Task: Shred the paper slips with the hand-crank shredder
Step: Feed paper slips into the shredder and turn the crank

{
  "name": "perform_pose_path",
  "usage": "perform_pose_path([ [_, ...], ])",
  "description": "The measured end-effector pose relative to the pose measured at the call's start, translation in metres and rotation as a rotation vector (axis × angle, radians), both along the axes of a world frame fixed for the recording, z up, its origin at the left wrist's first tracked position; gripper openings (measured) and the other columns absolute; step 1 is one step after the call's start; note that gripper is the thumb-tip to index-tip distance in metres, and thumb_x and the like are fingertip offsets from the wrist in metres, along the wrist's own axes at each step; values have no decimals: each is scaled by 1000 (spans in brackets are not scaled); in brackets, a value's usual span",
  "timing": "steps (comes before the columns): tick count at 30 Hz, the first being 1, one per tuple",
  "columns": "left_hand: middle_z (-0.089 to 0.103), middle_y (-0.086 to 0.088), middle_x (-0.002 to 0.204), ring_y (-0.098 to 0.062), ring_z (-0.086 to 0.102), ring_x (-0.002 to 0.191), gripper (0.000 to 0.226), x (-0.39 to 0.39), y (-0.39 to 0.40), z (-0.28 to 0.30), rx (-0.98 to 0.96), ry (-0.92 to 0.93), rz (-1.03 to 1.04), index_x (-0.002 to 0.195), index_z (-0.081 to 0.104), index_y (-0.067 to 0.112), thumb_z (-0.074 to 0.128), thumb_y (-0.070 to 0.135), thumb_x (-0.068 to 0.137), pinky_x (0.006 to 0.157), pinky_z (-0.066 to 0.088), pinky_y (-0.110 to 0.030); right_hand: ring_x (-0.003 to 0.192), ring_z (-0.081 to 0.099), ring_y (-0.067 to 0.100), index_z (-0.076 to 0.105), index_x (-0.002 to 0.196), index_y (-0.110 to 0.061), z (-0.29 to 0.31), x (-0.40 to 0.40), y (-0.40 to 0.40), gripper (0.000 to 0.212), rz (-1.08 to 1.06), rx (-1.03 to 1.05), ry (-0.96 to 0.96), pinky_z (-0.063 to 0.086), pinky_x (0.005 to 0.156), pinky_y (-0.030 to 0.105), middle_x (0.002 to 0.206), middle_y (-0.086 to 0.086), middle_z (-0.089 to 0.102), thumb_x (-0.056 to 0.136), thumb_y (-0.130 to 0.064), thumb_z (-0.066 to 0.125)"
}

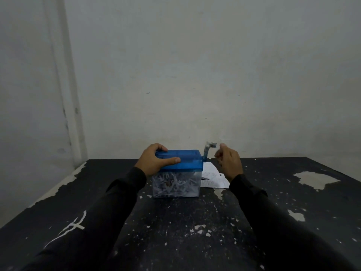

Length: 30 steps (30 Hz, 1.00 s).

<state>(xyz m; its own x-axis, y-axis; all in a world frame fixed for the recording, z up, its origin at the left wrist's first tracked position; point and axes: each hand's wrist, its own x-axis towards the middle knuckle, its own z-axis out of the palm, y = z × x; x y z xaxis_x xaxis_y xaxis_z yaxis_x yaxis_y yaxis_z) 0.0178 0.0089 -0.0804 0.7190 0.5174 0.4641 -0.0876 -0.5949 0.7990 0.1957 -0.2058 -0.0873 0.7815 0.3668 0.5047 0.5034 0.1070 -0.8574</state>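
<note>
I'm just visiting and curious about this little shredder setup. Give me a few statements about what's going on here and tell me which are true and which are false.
1. The left hand grips the blue lid of the shredder. True.
2. The clear bin under the lid is empty. False: it is packed with white paper shreds.
3. The right hand is holding the crank. False: it is just beside the crank, not touching it.
4. Paper slips lie on the table to the right of the shredder. True.
5. The table is bright white. False: it is black with chipped patches.
</note>
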Motion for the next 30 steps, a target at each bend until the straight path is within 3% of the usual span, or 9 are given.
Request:
perform_pose_path([
  [2, 63, -5, 105, -21, 63, 95, 76, 1, 1, 0, -9, 3, 0, 99, 63, 18, 87, 70, 49, 71, 48, -24, 60, 48, 7, 58, 74, -13, -27, 15, -6, 31, -151, -157, -113, 46, 62, 29, 67, -3, 57, 101, -27, 55],
  [4, 64, -5, 105, -22, 64, 96, 76, 1, 1, -1, -15, -1, 0, 99, 63, 18, 88, 69, 50, 72, 49, -25, 77, 60, 12, 63, 90, -18, -52, 36, -15, 15, -233, -483, -137, 54, 78, 35, 89, 0, 68, 93, -32, 66],
  [7, 64, -7, 107, -24, 66, 98, 75, 1, 3, -2, -35, -10, -3, 100, 63, 17, 89, 68, 51, 77, 56, -32, 105, 60, 22, 65, 109, -23, -67, 60, -24, 50, -237, -879, -85, 55, 93, 43, 115, 3, 67, 78, -62, 71],
  [10, 65, -8, 108, -24, 66, 99, 77, 2, 3, -4, -41, -20, -5, 101, 64, 16, 90, 68, 51, 84, 59, -40, 126, 52, 30, 59, 133, -25, -70, 65, -23, 92, -280, -1068, -14, 49, 104, 49, 137, 6, 58, 62, -83, 68],
  [14, 65, -7, 108, -24, 66, 98, 75, 2, 2, -5, -51, -30, 2, 102, 64, 17, 90, 66, 51, 80, 58, -35, 125, 54, 30, 49, 137, -16, -66, 49, -19, 88, -308, -898, 66, 49, 104, 45, 138, 9, 57, 68, -56, 86],
  [18, 65, -8, 109, -24, 66, 98, 75, 2, 1, -5, -47, -35, 3, 102, 63, 17, 89, 66, 52, 80, 59, -37, 119, 60, 30, 55, 129, -14, -66, 48, -22, 62, -305, -701, 100, 50, 102, 43, 133, 11, 61, 77, -25, 87],
  [21, 64, -8, 108, -23, 65, 97, 76, 1, -1, -5, -49, -43, -6, 102, 63, 16, 88, 66, 52, 75, 56, -31, 109, 64, 26, 63, 122, -12, -65, 48, -27, 42, -335, -662, 105, 54, 99, 42, 127, 11, 66, 85, -24, 80],
  [25, 64, -9, 108, -25, 66, 97, 75, 1, 1, -6, -51, -42, -9, 102, 63, 16, 89, 67, 52, 80, 59, -39, 89, 59, 16, 68, 113, -12, -64, 44, -29, 24, -343, -613, 90, 53, 89, 36, 116, 8, 70, 93, -26, 71],
  [30, 64, -9, 109, -25, 65, 98, 73, 1, 0, -7, -62, -47, -5, 102, 63, 17, 90, 65, 54, 79, 58, -35, 96, 64, 23, 69, 117, -7, -61, 41, -29, 24, -306, -415, 56, 55, 91, 40, 113, 11, 70, 95, -18, 68],
])
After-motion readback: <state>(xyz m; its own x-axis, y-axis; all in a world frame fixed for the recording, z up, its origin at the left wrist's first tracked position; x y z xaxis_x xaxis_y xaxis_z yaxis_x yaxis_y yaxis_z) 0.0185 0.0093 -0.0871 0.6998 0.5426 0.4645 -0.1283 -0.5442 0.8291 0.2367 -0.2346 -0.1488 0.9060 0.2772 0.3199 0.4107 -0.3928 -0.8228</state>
